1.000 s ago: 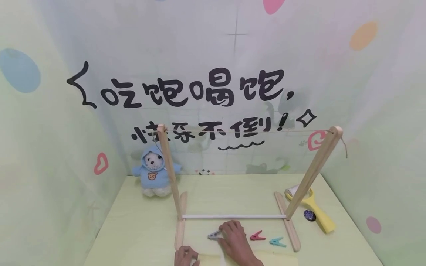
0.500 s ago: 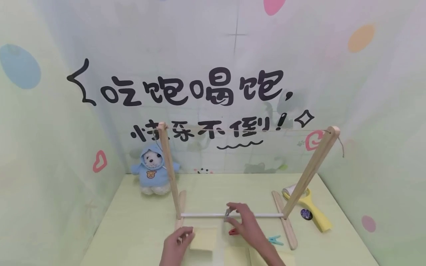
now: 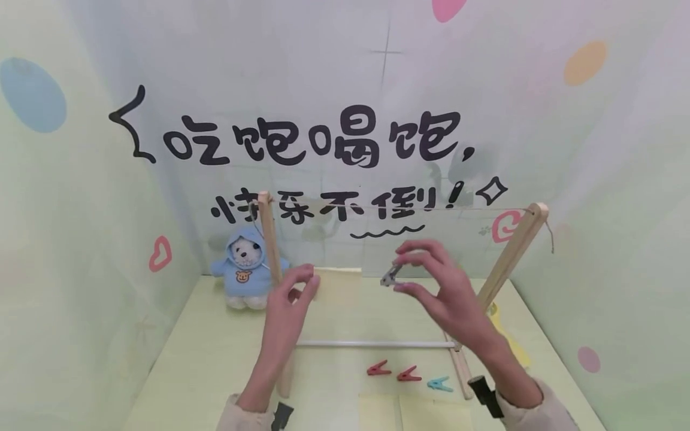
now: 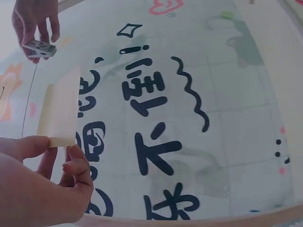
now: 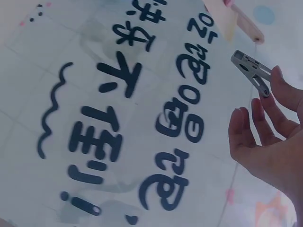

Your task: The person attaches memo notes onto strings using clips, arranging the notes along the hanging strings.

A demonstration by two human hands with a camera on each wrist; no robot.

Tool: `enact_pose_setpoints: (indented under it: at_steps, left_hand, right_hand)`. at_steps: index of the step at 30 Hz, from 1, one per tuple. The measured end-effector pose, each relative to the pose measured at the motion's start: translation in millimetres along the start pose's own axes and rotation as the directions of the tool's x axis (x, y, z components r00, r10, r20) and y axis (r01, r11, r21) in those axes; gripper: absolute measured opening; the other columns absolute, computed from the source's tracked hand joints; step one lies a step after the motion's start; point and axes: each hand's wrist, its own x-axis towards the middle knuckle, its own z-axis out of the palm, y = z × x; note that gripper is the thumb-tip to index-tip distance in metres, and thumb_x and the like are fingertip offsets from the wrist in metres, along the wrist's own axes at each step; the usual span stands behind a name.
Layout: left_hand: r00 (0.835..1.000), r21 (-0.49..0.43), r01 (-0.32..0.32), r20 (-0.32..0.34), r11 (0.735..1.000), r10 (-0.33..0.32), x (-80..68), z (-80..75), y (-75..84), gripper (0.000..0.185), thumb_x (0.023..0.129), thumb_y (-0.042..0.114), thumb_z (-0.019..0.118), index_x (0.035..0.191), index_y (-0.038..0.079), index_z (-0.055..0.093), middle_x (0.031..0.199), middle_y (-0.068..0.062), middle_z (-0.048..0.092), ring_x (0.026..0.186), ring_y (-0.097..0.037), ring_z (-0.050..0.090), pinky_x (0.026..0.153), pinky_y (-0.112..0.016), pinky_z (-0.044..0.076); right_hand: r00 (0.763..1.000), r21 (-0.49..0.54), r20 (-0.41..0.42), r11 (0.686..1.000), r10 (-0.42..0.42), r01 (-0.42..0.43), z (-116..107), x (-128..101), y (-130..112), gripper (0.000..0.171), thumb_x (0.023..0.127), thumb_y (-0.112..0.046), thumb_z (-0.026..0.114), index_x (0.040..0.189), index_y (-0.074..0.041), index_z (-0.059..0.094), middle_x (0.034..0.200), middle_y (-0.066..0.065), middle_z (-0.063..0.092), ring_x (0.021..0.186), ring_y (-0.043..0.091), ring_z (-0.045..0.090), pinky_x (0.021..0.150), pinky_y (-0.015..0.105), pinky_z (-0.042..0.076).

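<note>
My left hand (image 3: 306, 280) pinches one corner of a pale yellow sheet (image 3: 338, 288) and holds it up under the string (image 3: 393, 209) of the wooden rack (image 3: 511, 257). In the left wrist view the left hand (image 4: 61, 150) has the yellow sheet (image 4: 59, 109) between thumb and fingers. My right hand (image 3: 400, 274) is raised beside it and pinches a grey clothespin (image 3: 389, 276). The right wrist view shows the right hand (image 5: 271, 97) with the grey clothespin (image 5: 252, 71) at its fingertips. The peg is a little to the right of the sheet and apart from it.
Two red clothespins (image 3: 379, 369) and a teal clothespin (image 3: 439, 384) lie on the table behind two more yellow sheets (image 3: 415, 413). The rack's white crossbar (image 3: 377, 344) runs low. A toy bear (image 3: 245, 275) sits back left and a yellow roller (image 3: 509, 344) lies right.
Both hands have risen from the table toward the string. The left lifted the yellow sheet; the right carried the grey clothespin up from the crossbar.
</note>
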Motion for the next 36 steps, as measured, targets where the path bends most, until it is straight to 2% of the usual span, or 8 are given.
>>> enact_pose_setpoints:
  at_steps: [5,8,12,17,21,26,36]
  left_hand:
    - [0.997,-0.026,-0.082,-0.017,0.996,0.082,21.6,7.1,26.1,0.023,0.100,0.031,0.064,0.117,0.018,0.070,0.125,0.002,0.068,0.102,-0.009,0.058,0.081,-0.018,0.047]
    - [0.993,-0.044,-0.110,-0.039,0.993,0.108,31.1,9.8,37.2,0.021,0.100,0.028,0.065,0.116,0.018,0.071,0.118,-0.001,0.071,0.096,-0.011,0.058,0.076,-0.019,0.046]
    - [0.992,-0.093,-0.117,-0.062,0.989,0.112,40.0,10.1,48.0,0.021,0.099,0.027,0.065,0.116,0.017,0.072,0.116,-0.003,0.072,0.095,-0.011,0.059,0.074,-0.018,0.046]
    - [0.989,-0.134,-0.136,-0.081,0.982,0.126,48.3,8.0,54.6,0.022,0.100,0.027,0.065,0.117,0.014,0.071,0.116,-0.003,0.071,0.102,-0.009,0.060,0.077,-0.018,0.046]
    - [0.987,-0.173,-0.139,-0.103,0.975,0.123,54.0,7.7,57.9,0.023,0.099,0.025,0.065,0.117,0.012,0.071,0.115,-0.005,0.071,0.103,-0.008,0.062,0.077,-0.018,0.047]
    - [0.986,-0.196,-0.133,-0.123,0.972,0.110,56.2,8.8,60.1,0.024,0.099,0.024,0.066,0.118,0.011,0.071,0.118,-0.004,0.071,0.106,-0.007,0.062,0.081,-0.017,0.049]
    - [0.979,-0.210,-0.158,-0.158,0.965,0.126,59.9,11.7,61.7,0.023,0.099,0.023,0.066,0.118,0.010,0.071,0.118,-0.004,0.070,0.106,-0.009,0.062,0.082,-0.017,0.051]
  right_hand:
    - [0.992,-0.001,-0.064,0.994,-0.105,0.106,-20,45,-21,0.035,0.076,0.007,0.082,0.108,-0.003,0.071,0.123,0.011,0.063,0.122,0.015,0.056,0.111,0.015,0.040]
    - [0.988,0.007,-0.079,0.991,-0.133,0.134,-26,69,-27,0.032,0.077,0.007,0.081,0.106,0.000,0.071,0.118,0.012,0.065,0.117,0.013,0.057,0.106,0.015,0.042]
    - [0.989,0.040,-0.095,0.993,-0.111,0.115,-28,96,-26,0.028,0.077,0.005,0.082,0.104,0.002,0.072,0.114,0.012,0.067,0.113,0.010,0.057,0.103,0.018,0.044]
    - [0.994,0.071,-0.092,0.996,-0.053,0.060,-25,123,-22,0.026,0.079,0.001,0.083,0.103,0.001,0.074,0.115,0.010,0.069,0.116,0.011,0.057,0.107,0.023,0.041]
    - [0.995,0.097,-0.069,0.992,-0.074,0.081,-17,135,-22,0.022,0.080,0.000,0.082,0.101,0.001,0.075,0.112,0.010,0.070,0.114,0.015,0.059,0.105,0.026,0.043]
    - [0.992,0.082,-0.042,0.989,-0.118,0.121,-4,142,-22,0.018,0.079,-0.002,0.083,0.096,0.000,0.075,0.108,0.011,0.071,0.111,0.020,0.061,0.105,0.031,0.043]
    - [0.994,0.053,-0.005,0.992,-0.113,0.114,10,149,-16,0.017,0.079,-0.004,0.084,0.094,0.000,0.075,0.104,0.011,0.072,0.108,0.023,0.061,0.105,0.035,0.042]
